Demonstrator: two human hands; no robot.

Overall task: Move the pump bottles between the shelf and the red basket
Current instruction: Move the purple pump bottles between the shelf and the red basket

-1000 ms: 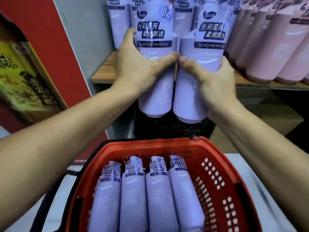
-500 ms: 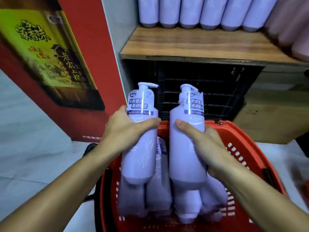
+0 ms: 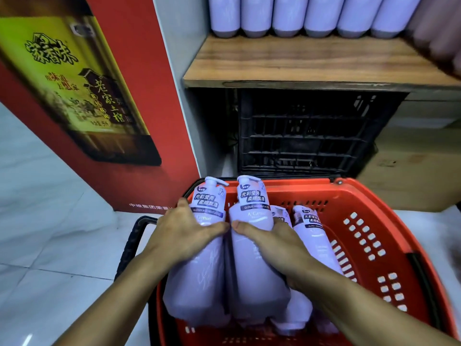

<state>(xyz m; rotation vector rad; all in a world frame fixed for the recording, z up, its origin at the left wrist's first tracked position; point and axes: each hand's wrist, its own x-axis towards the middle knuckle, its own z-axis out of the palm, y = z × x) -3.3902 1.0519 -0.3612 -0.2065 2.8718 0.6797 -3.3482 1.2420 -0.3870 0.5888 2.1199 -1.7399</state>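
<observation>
My left hand (image 3: 185, 233) grips a lilac pump bottle (image 3: 199, 275) and my right hand (image 3: 274, 243) grips a second one (image 3: 252, 270) beside it. Both bottles lie tilted over the left half of the red basket (image 3: 369, 245), pump heads pointing toward the shelf, on top of other lilac bottles (image 3: 310, 236) lying in the basket. The wooden shelf (image 3: 299, 63) above carries a row of lilac bottles (image 3: 287, 18), with only their lower parts showing.
A black crate (image 3: 299, 136) sits under the shelf, and a cardboard box (image 3: 411, 166) stands to its right. A red advertising panel (image 3: 82, 96) stands at the left. Darker pink bottles (image 3: 439, 33) fill the shelf's right end. The basket's black handle (image 3: 132, 243) lies on the pale tiled floor.
Both hands have carried their bottles from the shelf down into the basket, tilting them flat onto the bottles lying there. My view has dropped toward the basket.
</observation>
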